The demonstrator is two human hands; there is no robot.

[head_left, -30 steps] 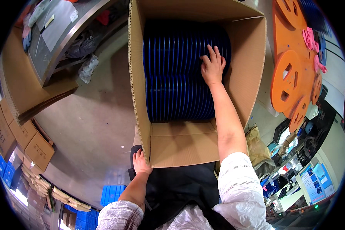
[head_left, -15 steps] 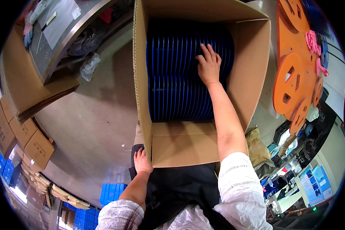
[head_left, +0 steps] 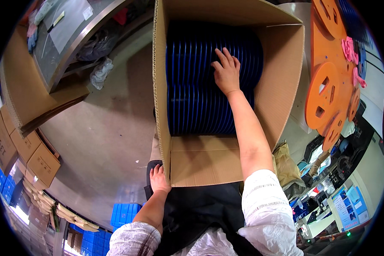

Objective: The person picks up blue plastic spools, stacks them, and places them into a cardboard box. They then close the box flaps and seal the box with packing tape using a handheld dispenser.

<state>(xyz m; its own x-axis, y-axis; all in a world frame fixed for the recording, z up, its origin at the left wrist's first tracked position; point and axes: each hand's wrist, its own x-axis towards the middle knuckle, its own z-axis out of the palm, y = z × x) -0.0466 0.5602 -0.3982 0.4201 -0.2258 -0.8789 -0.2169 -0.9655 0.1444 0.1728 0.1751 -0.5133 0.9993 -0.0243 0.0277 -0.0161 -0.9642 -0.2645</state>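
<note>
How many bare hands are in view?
2: the right hand over the blue discs inside the cardboard box, the left hand at the box's near left corner. None looks hidden.

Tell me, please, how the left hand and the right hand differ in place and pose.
The right hand is inside the cardboard box, while the left hand is outside it, at its near left corner. The right hand's fingers are spread and bent over the row of blue discs; the left hand's fingers lie closer together, pointing away from the person. Both hands are bare.
</note>
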